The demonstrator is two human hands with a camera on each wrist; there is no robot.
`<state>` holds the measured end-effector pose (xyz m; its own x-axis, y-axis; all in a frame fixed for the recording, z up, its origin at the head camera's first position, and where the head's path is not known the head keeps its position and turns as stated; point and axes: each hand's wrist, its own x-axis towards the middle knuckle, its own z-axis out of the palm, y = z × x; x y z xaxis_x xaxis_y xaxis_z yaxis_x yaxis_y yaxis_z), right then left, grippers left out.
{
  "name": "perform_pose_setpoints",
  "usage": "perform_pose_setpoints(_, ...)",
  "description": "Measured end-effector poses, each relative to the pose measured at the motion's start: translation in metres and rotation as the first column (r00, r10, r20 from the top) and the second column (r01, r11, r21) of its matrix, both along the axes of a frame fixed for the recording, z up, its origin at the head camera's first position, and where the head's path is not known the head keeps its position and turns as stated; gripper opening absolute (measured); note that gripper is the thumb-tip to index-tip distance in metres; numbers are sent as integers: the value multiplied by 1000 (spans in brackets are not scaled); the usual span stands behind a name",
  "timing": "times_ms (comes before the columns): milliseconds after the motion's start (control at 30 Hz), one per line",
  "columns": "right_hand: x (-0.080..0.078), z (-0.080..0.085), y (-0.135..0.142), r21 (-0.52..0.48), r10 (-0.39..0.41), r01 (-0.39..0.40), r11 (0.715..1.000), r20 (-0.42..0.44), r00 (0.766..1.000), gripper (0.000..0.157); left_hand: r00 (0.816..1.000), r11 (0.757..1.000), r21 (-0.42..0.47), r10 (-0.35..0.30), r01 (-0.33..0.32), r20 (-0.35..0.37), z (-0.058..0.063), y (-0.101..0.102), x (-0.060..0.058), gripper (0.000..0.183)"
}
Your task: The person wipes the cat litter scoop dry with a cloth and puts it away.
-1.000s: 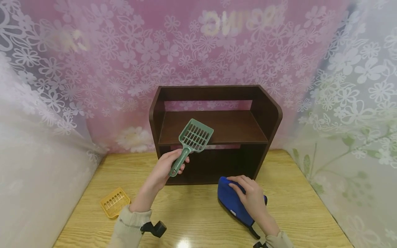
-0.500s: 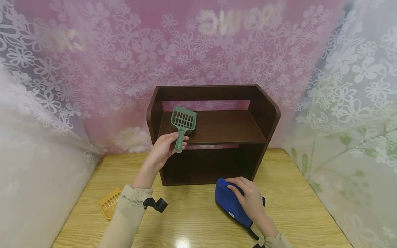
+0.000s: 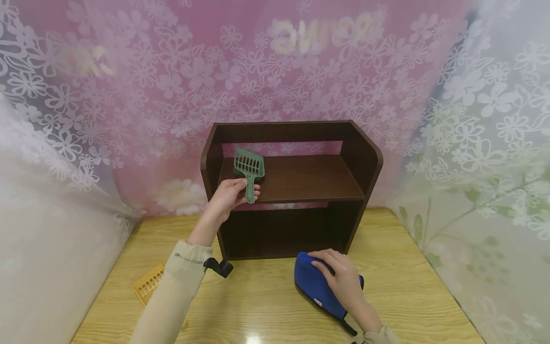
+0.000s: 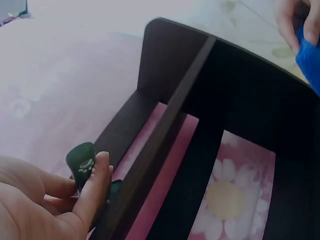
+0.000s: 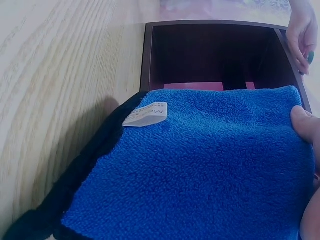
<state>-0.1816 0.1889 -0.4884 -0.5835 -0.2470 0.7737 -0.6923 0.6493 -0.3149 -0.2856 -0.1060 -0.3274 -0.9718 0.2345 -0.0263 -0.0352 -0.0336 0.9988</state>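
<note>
The green scoop (image 3: 250, 176) is over the brown shelf (image 3: 311, 176) at its upper left, its handle (image 3: 250, 192) pinched by the left hand (image 3: 227, 193); moving it level, clear of the left panel (image 3: 211, 167), should avoid knocks. Before the shelf's right end, the right hand (image 3: 342, 276) pinches blue cloth (image 3: 311, 283).

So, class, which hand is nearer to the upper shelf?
Left. The left hand is at the front edge of the upper shelf; the right hand is lower, out in front, gripping the blue cloth.

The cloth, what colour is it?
Blue cloth with a dark edge; the right wrist view shows it best.
</note>
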Motion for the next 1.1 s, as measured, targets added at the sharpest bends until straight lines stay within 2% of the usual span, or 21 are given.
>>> perform_pose_setpoints(300,1,-2,-4,-5,35,-35,999,-13,999,32,994,987,-117,108,-111,-30,0,-3,-11,39)
perform_pose_setpoints(533,4,-2,-5,-12,44,-44,999,-7,999,32,990,965,-226,117,-131,-75,2,-1,-15,43)
perform_pose_setpoints(633,5,-2,-6,-15,52,-52,999,-7,999,33,990,960,-248,112,-131,-89,3,-1,-15,45)
perform_pose_setpoints(800,8,-2,-6,-13,53,-53,999,-8,999,34,992,949,-293,97,-116,-79,5,-2,-5,48)
perform_pose_setpoints(867,8,-2,-5,-12,49,-49,999,-9,999,34,991,940,-319,93,-119,-96,6,-2,0,50)
perform_pose_setpoints(1000,7,-3,-2,-11,37,-37,999,-17,999,34,977,919,-362,95,-159,-188,7,-4,10,50)
perform_pose_setpoints(1100,6,-3,-2,-8,36,-36,999,-22,999,34,954,910,-360,105,-207,-282,6,-7,19,46)
